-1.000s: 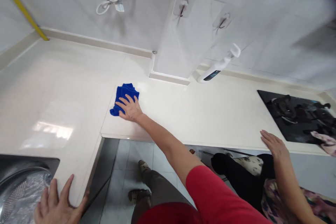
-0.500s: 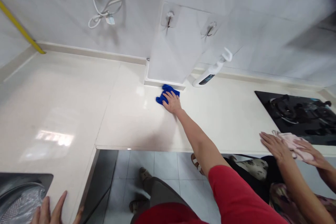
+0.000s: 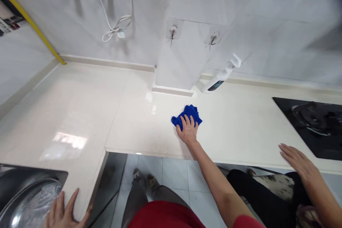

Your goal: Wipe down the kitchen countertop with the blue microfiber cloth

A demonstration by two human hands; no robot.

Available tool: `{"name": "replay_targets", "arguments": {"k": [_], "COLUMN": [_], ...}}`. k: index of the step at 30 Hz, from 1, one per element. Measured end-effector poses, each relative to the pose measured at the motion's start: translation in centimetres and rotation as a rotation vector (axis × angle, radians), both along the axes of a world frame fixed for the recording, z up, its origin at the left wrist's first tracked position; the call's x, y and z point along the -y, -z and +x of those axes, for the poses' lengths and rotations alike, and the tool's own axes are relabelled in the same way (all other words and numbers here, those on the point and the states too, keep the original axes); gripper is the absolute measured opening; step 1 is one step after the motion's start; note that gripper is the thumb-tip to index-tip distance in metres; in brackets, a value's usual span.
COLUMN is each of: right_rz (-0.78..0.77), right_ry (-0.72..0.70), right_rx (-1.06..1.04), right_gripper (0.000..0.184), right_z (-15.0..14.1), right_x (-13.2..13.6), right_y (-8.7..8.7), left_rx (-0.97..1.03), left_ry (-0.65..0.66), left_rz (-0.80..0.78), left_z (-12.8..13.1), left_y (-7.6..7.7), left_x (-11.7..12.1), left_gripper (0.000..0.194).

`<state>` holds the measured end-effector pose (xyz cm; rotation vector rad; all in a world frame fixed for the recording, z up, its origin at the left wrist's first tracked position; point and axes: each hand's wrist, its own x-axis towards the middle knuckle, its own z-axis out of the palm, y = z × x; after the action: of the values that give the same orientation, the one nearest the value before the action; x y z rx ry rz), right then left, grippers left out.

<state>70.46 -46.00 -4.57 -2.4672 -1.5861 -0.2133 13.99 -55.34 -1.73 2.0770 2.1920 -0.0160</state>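
Note:
My right hand [image 3: 188, 131] lies flat with fingers spread on a crumpled blue cloth [image 3: 188, 114], pressing it onto the cream countertop [image 3: 133, 114] near its front edge. My left hand [image 3: 64, 212] rests open, fingers apart, on the counter corner beside the steel sink [image 3: 24, 196] at the lower left. A red sleeve covers my upper right arm.
Another person's hand [image 3: 298, 160] lies flat on the counter edge at the right, beside a black gas hob [image 3: 312, 123]. A white handled device [image 3: 221, 75] leans at the wall by a boxed column [image 3: 181, 60]. Taps and a white cord hang on the back wall.
My right hand slid the blue cloth rightwards from the counter's left part to the column base, then back towards the front edge. The other person's pink cloth has left view.

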Motion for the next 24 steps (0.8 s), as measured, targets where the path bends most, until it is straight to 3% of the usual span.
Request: {"name": "replay_targets", "arguments": {"k": [4,8,12,14,18,21,24], "right_rz": [0.011,-0.004,-0.014,-0.018,-0.041,-0.088,-0.142], "right_ry": [0.017,0.024,0.004,-0.016,-0.007,0.024,0.059], "right_rx": [-0.008,0.0,0.026,0.027,-0.008,-0.054,-0.09], "right_gripper": [0.061,0.061,0.06,0.06,0.061,0.062,0.062], "right_z": [-2.2,-3.3,-3.2,-3.0,-2.7,-2.2,-2.0], "right_x": [0.4,0.2,-1.2,-2.4,-5.8,-8.7,-10.9], "right_y": [-0.3,-0.3,0.2,0.3,0.3,0.0,-0.6], "left_rx": [-0.014,-0.017,0.088,0.16,0.359,0.441,0.471], "left_ry": [0.053,0.063,0.107,0.183,0.423,0.586,0.701], "left_rz": [0.056,0.093,0.279,0.373,0.374,0.372,0.372], "left_z": [0.2,-0.2,1.3,3.1,7.1,9.2,11.0], "left_y": [-0.2,0.5,1.5,1.5,0.6,0.4,0.6], "left_x": [0.4,1.0,0.0,-2.0,-7.8,-11.8,-14.1], "left_gripper": [0.076,0.072,0.067,0.067,0.069,0.059,0.049]}}
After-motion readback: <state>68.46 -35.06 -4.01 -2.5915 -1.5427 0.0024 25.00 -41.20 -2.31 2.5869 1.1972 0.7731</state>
